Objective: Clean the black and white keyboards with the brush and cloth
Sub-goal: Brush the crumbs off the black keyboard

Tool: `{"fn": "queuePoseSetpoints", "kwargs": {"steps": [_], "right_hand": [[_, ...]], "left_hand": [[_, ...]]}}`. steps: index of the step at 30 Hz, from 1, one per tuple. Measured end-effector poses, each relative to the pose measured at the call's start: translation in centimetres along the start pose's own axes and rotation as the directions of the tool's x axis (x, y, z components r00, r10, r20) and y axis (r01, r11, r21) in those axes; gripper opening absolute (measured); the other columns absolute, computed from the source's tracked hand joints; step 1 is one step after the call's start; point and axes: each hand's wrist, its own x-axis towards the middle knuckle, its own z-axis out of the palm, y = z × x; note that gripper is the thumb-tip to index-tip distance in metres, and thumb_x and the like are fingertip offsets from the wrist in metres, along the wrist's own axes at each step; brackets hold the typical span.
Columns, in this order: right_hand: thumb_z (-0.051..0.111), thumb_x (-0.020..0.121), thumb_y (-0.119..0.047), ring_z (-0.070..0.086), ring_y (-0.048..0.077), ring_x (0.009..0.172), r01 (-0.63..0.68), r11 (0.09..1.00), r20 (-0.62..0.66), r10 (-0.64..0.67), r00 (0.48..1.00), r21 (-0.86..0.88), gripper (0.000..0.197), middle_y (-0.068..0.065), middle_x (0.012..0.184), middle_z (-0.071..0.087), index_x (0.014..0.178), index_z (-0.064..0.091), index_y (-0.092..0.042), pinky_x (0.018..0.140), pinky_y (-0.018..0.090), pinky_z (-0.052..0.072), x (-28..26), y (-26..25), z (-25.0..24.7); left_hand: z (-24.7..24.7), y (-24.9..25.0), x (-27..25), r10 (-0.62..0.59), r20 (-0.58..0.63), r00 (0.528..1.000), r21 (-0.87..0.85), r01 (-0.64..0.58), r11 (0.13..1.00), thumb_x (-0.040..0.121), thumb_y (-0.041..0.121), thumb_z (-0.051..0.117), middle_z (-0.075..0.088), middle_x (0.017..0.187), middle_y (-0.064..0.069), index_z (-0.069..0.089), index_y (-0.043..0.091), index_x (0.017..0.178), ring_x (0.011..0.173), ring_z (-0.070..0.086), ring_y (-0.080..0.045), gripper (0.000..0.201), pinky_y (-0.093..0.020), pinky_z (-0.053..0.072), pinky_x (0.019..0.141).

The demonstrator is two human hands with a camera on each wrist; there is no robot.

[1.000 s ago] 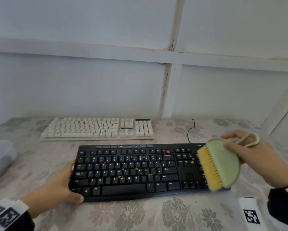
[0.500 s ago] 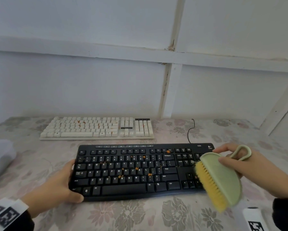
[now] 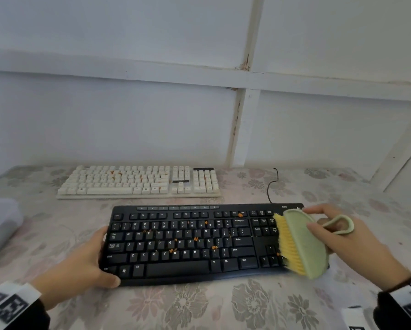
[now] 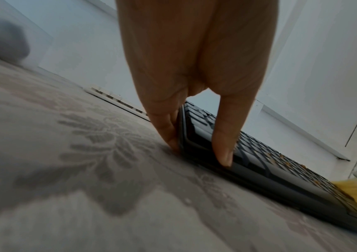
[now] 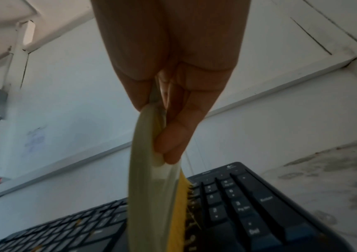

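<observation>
- Brushing is under way on the black keyboard (image 3: 187, 244), near on the table (image 3: 223, 306); the white keyboard (image 3: 137, 182) lies beyond it.
- The right hand (image 3: 347, 241) has its fingers clamped on the brush (image 3: 304, 244), bristles on the right-end keys.
- The left hand (image 3: 80, 270) braces the left end, fingers straight.
- Orange crumbs (image 3: 175, 250) dot the middle rows, so the next move likely calls for a leftward sweep.

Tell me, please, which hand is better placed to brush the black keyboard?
The right hand: it grips the brush, bristles on the black keyboard. The left hand presses its left edge.
</observation>
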Motion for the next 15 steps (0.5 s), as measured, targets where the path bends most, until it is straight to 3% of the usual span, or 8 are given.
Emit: {"fn": "queuePoseSetpoints", "kwargs": {"steps": [4,6,10,12,15], "right_hand": [[0.062,0.088,-0.014,0.059,0.012,0.056,-0.033,0.999,0.146,0.028,0.989,0.032,0.023,0.005,0.068,0.066,0.087,0.071,-0.035,0.048,0.022,0.049,-0.4,-0.6,-1.2],[0.062,0.088,-0.013,0.06,0.008,0.057,-0.026,0.999,0.089,0.023,0.996,0.04,0.02,0.005,0.07,0.067,0.087,0.072,-0.03,0.05,0.023,0.048,0.6,-0.9,-1.9],[0.06,0.09,-0.017,0.062,0.003,0.059,0.071,0.993,-0.147,-0.057,0.987,0.092,0.019,0.001,0.074,0.068,0.1,0.065,-0.032,0.052,0.022,0.053,2.8,-1.4,-1.4],[0.059,0.091,-0.021,0.067,0.007,0.066,0.09,0.989,-0.181,-0.069,0.981,0.115,0.02,0.0,0.081,0.07,0.106,0.062,-0.034,0.058,0.028,0.058,3.4,-1.4,-0.2],[0.059,0.091,-0.021,0.066,0.013,0.068,0.101,0.99,-0.15,-0.086,0.985,0.099,0.021,-0.004,0.076,0.07,0.103,0.061,-0.039,0.062,0.036,0.059,3.5,-1.3,1.0]], "left_hand": [[-0.1,-0.3,0.0,-0.001,0.0,1.0,0.008,0.001,1.0,0.027,0.018,0.082,0.063,0.114,0.003,0.035,0.051,0.114,0.106,0.062,-0.018,0.104,-0.045,0.047,0.098],[-0.1,-0.3,0.1,-0.001,0.002,1.0,0.002,0.001,1.0,0.027,0.017,0.082,0.063,0.114,0.004,0.036,0.053,0.11,0.106,0.062,-0.018,0.102,-0.045,0.047,0.097],[-0.1,-0.4,0.1,-0.007,0.004,1.0,-0.008,0.007,1.0,0.026,0.015,0.082,0.063,0.114,0.002,0.035,0.05,0.113,0.106,0.062,-0.02,0.105,-0.046,0.048,0.096],[0.0,-0.3,0.1,-0.005,0.003,1.0,-0.007,0.005,1.0,0.027,0.013,0.082,0.062,0.115,0.002,0.034,0.05,0.112,0.106,0.062,-0.019,0.104,-0.045,0.048,0.096],[0.0,0.0,-0.1,-0.005,0.01,1.0,0.0,0.005,1.0,0.031,0.012,0.082,0.061,0.117,0.004,0.033,0.052,0.111,0.108,0.06,-0.016,0.102,-0.043,0.047,0.098]]}}
